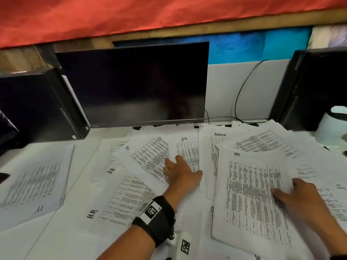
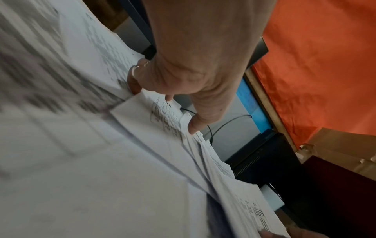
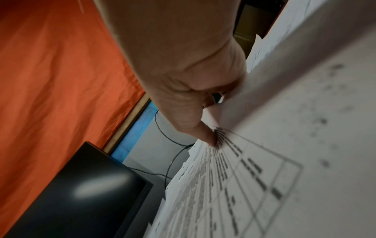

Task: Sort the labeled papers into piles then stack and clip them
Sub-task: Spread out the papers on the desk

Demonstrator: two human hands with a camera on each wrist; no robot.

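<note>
Printed papers (image 1: 142, 196) labelled HR, IT and ADMIN lie scattered and overlapping across the white desk (image 1: 62, 231), in front of a dark monitor (image 1: 135, 83). The left hand (image 1: 180, 173) rests on the middle of the spread, fingers fairly straight and fingertips (image 2: 194, 127) touching sheets, grasping nothing. The right hand (image 1: 300, 196) pinches the right edge of an HR sheet (image 1: 251, 196), thumb (image 3: 205, 133) on top, its near side lifted. A separate IT sheet (image 1: 33, 181) lies far left.

Likely an office, desk monitor (image 1: 139, 85), computer tower (image 1: 37, 107), printed papers (image 1: 251, 199)
</note>
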